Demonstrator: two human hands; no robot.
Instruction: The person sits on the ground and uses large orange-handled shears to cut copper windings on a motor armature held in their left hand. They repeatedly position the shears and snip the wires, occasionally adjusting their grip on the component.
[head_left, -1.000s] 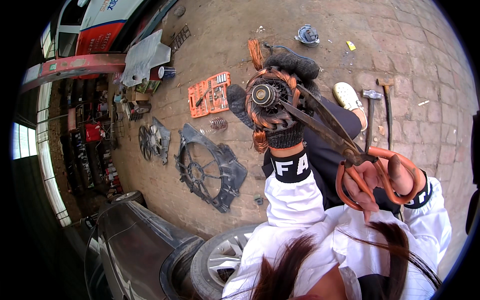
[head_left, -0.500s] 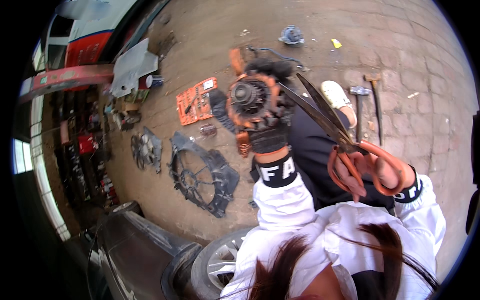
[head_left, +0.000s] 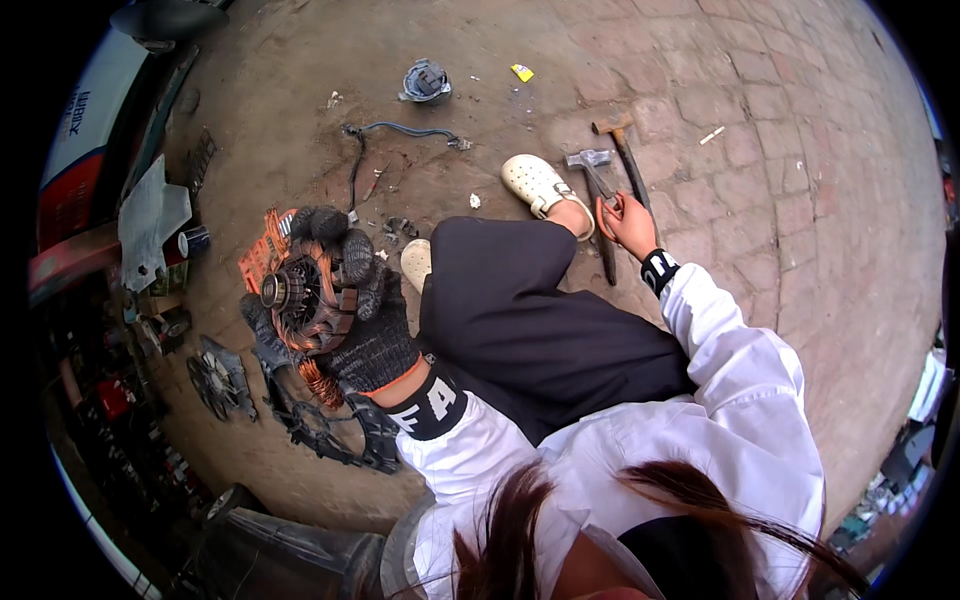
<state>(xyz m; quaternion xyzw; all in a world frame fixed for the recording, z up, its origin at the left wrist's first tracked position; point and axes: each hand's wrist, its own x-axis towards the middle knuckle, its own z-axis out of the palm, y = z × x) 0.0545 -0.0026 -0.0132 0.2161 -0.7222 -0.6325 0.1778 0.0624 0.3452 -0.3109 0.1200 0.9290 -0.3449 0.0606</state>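
Paved ground (head_left: 790,250) spreads around a seated person in dark trousers (head_left: 530,310), with a broad stretch of bare paving running from the right forearm toward the right rim of the view. A dark car body (head_left: 290,550) closes off the lower left edge. Beside it, a black fan frame (head_left: 370,440) lies on the ground, partly hidden behind the left wrist. The gloved left hand (head_left: 375,325) holds up a copper-wound motor (head_left: 318,300), fingers wrapped around its rim, overlapping an orange tool case (head_left: 262,255) in the view; loose copper strands hang from the motor's near edge. Two hammers (head_left: 608,255) lie beyond the right knee, near a pale clog (head_left: 540,185). The bare right hand (head_left: 632,228) reaches low beside them, fingers on the orange handle of the shears (head_left: 601,215); whether they grip firmly or loosely cannot be told. Farther out lies a yellow scrap (head_left: 522,73), ground open around it.
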